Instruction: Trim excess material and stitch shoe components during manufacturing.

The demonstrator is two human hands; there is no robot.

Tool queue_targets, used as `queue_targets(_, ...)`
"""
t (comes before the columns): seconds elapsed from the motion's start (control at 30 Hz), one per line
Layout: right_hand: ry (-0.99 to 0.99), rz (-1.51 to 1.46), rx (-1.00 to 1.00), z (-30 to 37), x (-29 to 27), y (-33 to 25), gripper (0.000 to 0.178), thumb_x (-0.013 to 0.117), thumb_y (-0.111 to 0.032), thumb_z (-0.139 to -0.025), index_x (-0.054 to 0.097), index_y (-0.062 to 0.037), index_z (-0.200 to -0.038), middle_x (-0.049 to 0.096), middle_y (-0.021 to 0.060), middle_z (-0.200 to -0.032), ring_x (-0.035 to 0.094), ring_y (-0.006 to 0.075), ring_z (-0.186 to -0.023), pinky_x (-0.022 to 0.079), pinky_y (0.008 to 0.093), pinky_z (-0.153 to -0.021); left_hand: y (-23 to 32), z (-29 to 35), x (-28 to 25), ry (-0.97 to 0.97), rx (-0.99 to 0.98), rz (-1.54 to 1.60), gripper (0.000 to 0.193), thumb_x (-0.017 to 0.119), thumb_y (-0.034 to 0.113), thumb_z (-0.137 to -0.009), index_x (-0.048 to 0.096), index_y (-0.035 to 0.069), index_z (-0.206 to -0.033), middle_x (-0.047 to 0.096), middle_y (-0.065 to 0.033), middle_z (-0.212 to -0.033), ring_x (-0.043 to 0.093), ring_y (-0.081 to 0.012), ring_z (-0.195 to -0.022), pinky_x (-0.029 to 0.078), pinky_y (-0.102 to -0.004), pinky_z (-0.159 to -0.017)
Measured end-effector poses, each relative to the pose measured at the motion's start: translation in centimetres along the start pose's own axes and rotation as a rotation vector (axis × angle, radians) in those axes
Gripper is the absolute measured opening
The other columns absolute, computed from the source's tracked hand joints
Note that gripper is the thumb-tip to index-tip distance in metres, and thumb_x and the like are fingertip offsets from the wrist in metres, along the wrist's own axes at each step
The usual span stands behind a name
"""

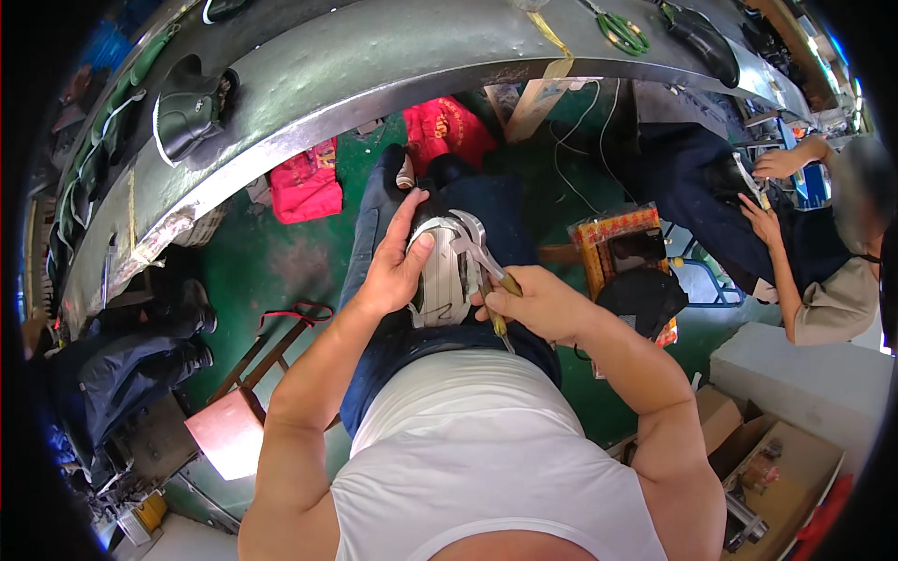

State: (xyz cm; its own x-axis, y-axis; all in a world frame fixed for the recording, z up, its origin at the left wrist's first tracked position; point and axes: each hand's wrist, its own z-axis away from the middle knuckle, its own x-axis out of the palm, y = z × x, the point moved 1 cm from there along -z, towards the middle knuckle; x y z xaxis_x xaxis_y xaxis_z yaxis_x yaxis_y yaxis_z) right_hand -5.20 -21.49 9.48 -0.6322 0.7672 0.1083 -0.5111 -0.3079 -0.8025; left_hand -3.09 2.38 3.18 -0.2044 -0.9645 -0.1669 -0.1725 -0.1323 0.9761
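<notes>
A shoe (440, 288) rests on my lap with its pale underside facing up and dark material around its edge. My left hand (395, 271) is closed around its left side, thumb pressed on the upper edge. In my right hand (541, 304) is a pair of lasting pincers (479, 245) with a metal head and yellowish handles. The pincers' head lies over the shoe's far right edge; I cannot tell whether the jaws grip the material. A thin pointed tool (499, 323) also sticks out below the right hand's fingers.
A long metal-topped bench (374, 56) curves across the front, with a black boot (187, 107) at left and another boot (702, 42) at right. A co-worker (832, 280) sits on the right. Red cloths (309, 182) lie under the bench. A stool (229, 430) stands at lower left.
</notes>
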Motion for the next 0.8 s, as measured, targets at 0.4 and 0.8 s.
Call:
queue_targets(0.4, -0.04, -0.229, 0.138, -1.1, 0.1, -2.4, 0.022, 0.058, -0.019, -0.099, 0.062, 0.0002, -0.109, 0.066, 0.0076, -0.096, 0.065, 0.014, -0.09, 0.052, 0.0295, -0.079, -1.1, -0.5, -0.6, 0.01, -0.065, -0.096, 0.053, 0.053, 0.03, -0.102, 0.04, 0.003, -0.145, 0.042, -0.0168, -0.15, 0.037, -0.0284, -0.141, 0.028, -0.0365, -0.115)
queue_targets(0.8, 0.452, 0.579, -0.367, -7.4, 0.6, 2.6, 0.027, 0.06, -0.022, -0.095, 0.057, 0.0045, -0.094, 0.064, 0.0288, -0.082, 0.063, 0.0483, -0.082, 0.048, 0.0518, -0.072, -5.3, -2.5, -1.7, 0.081, -0.205, 0.202, 0.038, 0.056, 0.005, -0.097, 0.053, 0.006, -0.135, 0.061, -0.0052, -0.119, 0.056, -0.0137, -0.107, 0.043, -0.0277, -0.098)
